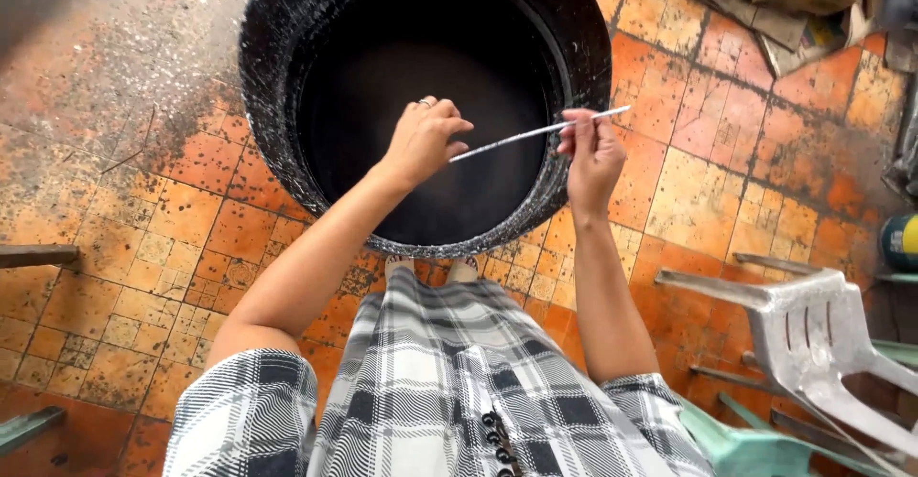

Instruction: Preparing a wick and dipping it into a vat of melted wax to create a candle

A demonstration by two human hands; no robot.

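1. We hold a thin stick (535, 134) over the mouth of the big black drum (583, 18), and both our hands sit above that opening, so anything that falls off the stick lands inside the drum and not on the floor.

2. Our left hand (423, 140) has its grip pinched together on the near end of the stick, fingers curled in tight, a ring showing on one of them. That end sits over the middle of the drum's mouth.

3. Our right hand (591, 155) has its grip clamped on the stick further along, close to the drum's right rim, with the tip poking out past the fingers and over the rim. In our judgement, two holds keep such a slim thing level and steady.

4. The stick looks pale and streaked, straight, very slender, slanting slightly upward toward the drum's right side.

5. The drum is round, dark inside, and its rim and outer wall are speckled with white flecks. We cannot tell what lies at its bottom.

6. Around the drum the tiled floor (143, 238) is orange, worn, blotched and spotted.

7. Right of the drum, a grey plastic chair (813, 334) lies tipped on the floor, smooth and moulded, with a green one (746, 444) beside it.
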